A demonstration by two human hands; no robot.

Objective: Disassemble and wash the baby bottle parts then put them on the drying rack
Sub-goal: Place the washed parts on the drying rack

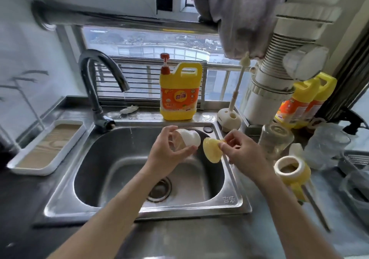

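Both hands are held over the sink (229, 181), centre of the frame. The left hand (167, 155) is wrapped around a white bottle cap (189, 138), which looks like a domed collar piece, though the exact part can't be told for sure. The right hand (241, 149) is pinched narrow on the tip of a yellowish nipple (212, 149), held just beside the cap and clear of it, so these 2 parts look freshly separated.

Further out, at right of frame, a clear glass bottle body (274, 139) is stood on the table (259, 238), and another yellow-and-white bottle piece (291, 169) with handles is lying near it. A bottle brush (237, 87) is parked upright in its white stand behind the sink.

Progress, as a guess: disassembly is mostly done, washing hasn't really started. No water can be seen running from the faucet (99, 75) and no suds are visible. Every part is left to be washed and racked. A white tray (48, 145) with thin wire arms sits at left of frame, probably the drying rack, and nothing is on it.

Writing: the yellow detergent jug (179, 97) carries an orange label with Chinese characters, too blurred to read confidently. 2 stamped characters, seemingly 吉乐, are seen on the sink rim at lower right.
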